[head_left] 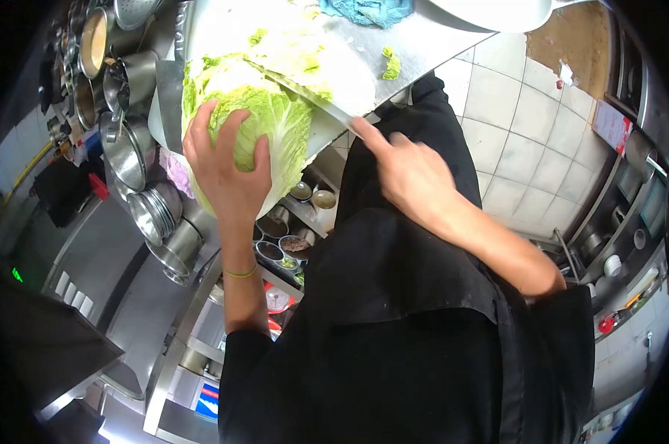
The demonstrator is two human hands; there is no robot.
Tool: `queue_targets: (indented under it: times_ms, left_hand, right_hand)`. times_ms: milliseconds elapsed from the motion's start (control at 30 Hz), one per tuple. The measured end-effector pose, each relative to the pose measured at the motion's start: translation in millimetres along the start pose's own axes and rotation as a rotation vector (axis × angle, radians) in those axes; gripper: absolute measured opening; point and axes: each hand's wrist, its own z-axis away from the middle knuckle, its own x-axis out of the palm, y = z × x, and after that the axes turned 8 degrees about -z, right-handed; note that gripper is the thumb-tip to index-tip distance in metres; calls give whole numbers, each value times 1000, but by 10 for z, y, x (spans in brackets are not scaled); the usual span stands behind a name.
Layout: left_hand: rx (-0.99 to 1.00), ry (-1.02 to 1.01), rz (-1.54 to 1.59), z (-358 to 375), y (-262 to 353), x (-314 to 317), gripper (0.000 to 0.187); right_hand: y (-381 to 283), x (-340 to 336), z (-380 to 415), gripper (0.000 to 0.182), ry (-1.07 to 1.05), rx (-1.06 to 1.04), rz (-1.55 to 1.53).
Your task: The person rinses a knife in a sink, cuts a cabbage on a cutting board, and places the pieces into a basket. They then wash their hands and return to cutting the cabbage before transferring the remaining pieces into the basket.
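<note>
A large napa cabbage (290,137) lies on a white cutting board (353,70) at the top of the view. My left hand (231,159) rests over its near part, fingers spread across the leaves. In my right hand (412,170) is a knife (316,100), the index finger stretched along it toward the blade. The blade runs up and left across the cabbage, at the edge between the whole leaves and the cut, pale part beyond. The knife's handle is hidden inside my right hand, which is slightly blurred.
A blue cloth (368,10) and a white bowl-like dish (490,13) sit at the counter's far side. One leaf scrap (390,64) lies near the counter edge. Metal pots (127,152) and stacked bowls (154,213) stand at left. Small food containers (297,243) are below the counter.
</note>
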Motion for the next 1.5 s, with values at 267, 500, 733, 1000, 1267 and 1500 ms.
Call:
queue_targets:
  times_ms: [267,500,733,1000,1267,1500]
  left_hand:
    - [31,-44,64,168,37,-53,36]
    - [-83,-86,316,209,21,-333,69]
    - [-86,-366,154,-55,-236,-183,103]
    - [-215,-329,108,58,89,-176,92]
    - [-162,-336,-24,194,293,-191,77]
    - [-137,-330,33,154,236,-199,79]
  right_hand:
    - [73,-150,-257,57,-12,-123,-142]
    - [129,-625,-103,49,106,-69,-270]
    - [-429,-937,-139,65,-63,-221,246]
    - [-569,-818,-23,66,-206,-173,467]
    - [-569,-493,-785,54,-238,-233,246]
    - [-498,-145,-938,28,-247,-165,163]
